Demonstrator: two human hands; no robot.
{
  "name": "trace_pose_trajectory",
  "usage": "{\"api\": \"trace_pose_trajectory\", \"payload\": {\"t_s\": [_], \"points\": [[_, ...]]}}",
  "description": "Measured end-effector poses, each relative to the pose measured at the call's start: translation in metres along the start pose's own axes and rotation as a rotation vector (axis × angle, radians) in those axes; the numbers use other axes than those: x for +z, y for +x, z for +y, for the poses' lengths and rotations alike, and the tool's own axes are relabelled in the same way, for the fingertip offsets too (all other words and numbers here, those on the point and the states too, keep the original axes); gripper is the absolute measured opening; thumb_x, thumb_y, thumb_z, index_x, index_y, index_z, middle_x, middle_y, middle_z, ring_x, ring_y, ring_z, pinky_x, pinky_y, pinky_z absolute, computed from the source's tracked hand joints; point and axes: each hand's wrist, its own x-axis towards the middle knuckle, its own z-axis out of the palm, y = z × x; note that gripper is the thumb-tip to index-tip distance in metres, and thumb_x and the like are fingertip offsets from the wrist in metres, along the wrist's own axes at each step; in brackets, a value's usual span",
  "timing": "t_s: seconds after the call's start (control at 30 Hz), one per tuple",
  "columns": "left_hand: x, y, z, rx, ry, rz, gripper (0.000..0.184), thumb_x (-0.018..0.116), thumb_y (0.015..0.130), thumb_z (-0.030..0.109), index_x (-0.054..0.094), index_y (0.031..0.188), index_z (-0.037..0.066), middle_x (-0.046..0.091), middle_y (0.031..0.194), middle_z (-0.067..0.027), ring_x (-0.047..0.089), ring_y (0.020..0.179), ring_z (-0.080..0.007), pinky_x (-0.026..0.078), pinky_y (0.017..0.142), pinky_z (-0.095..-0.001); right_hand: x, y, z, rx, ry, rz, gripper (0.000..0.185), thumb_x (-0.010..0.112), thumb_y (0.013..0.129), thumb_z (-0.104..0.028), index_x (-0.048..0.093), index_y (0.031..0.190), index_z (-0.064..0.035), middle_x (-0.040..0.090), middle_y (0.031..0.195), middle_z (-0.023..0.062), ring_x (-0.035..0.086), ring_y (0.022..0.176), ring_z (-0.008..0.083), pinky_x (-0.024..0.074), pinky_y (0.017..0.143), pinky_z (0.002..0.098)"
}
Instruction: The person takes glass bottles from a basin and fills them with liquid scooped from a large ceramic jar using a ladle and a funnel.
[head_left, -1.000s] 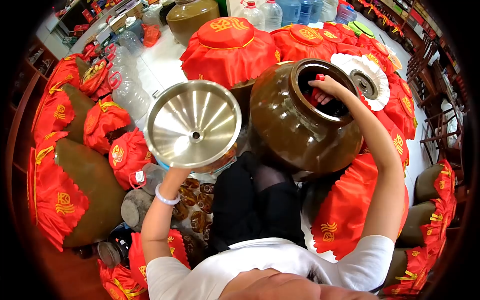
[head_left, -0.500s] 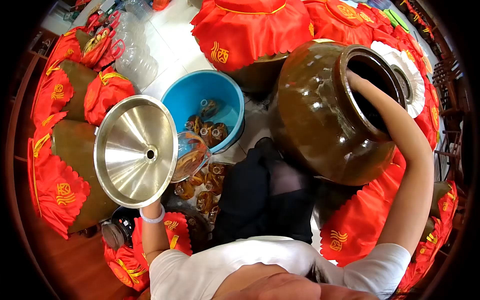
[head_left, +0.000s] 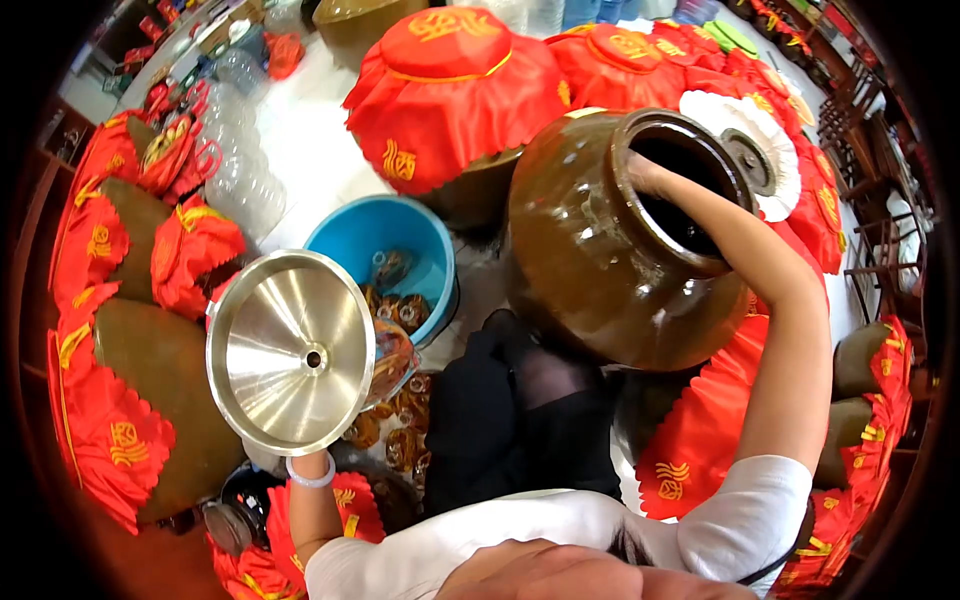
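Observation:
A wide metal funnel [head_left: 265, 370] with a small centre hole covers most of my left hand [head_left: 311, 463], which holds it up from beneath; the fingers are hidden. My right hand [head_left: 648, 175] reaches through the mouth of a large brown glazed jar [head_left: 580, 260], its fingers out of sight inside. To the funnel's right is a clear plastic vessel [head_left: 393, 360], partly covered by it. Farther up, a blue tub [head_left: 335, 230] contains several small bottles [head_left: 405, 312] of amber liquid. More such bottles [head_left: 402, 450] stand on the floor below the vessel.
Jars under red cloth covers [head_left: 455, 95] stand ahead, with others [head_left: 120, 440] along the left. Clear plastic jugs [head_left: 240, 165] line the floor at upper left. A white frilled lid [head_left: 775, 160] lies beyond the open jar. My black-clad legs [head_left: 520, 420] are between tub and jar.
The view has shifted, so the jar and tub appear farther left. The funnel sits lower in view and covers more of the clear vessel. My right hand remains in the jar mouth.

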Motion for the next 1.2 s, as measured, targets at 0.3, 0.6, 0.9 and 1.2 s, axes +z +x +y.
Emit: {"api": "trace_pose_trajectory", "payload": {"t_s": [0.3,0.6,0.9,1.2], "points": [[0.040,0.026,0.043,0.157,0.014,-0.070,0.025,0.059,0.085,0.006,0.059,0.109,0.000,0.062,0.105,-0.0123,0.058,0.093,-0.0225,0.047,0.080,-0.0349,-0.040,-0.082,-0.055,-0.047,0.206,-0.001,0.023,0.063,0.080,-0.018,0.060,0.078,0.0054,0.065,0.067,0.0167,0.065,0.053,0.0238,0.0544,0.045,0.0308],[0.096,0.062,0.083,0.627,0.416,-0.113,0.019,0.057,0.082,0.005,0.063,0.100,0.001,0.063,0.094,-0.0162,0.060,0.085,-0.0314,0.046,0.076,-0.0389,-0.102,-0.161,-0.086,-0.166,0.148,0.334,0.023,0.058,0.078,-0.018,0.057,0.069,0.0029,0.062,0.060,0.0131,0.063,0.046,0.0191,0.0498,0.037,0.0280],[0.156,0.079,0.152,0.585,0.027,-0.245,0.025,0.069,0.073,0.001,0.062,0.097,-0.002,0.066,0.093,-0.0103,0.062,0.084,-0.0210,0.049,0.074,-0.0341,-0.156,-0.217,-0.140,-0.312,0.086,0.453,0.027,0.057,0.078,-0.023,0.058,0.071,0.0030,0.062,0.061,0.0117,0.062,0.046,0.0171,0.0480,0.036,0.0264],[0.194,0.093,0.210,0.160,-0.486,-0.502,0.025,0.067,0.077,0.000,0.063,0.101,-0.008,0.066,0.095,-0.0097,0.062,0.084,-0.0131,0.050,0.076,-0.0253,-0.228,-0.245,-0.214,-0.373,-0.113,0.554,0.024,0.061,0.076,-0.022,0.061,0.078,0.0012,0.063,0.070,0.0126,0.062,0.054,0.0177,0.0492,0.046,0.0299]]}}
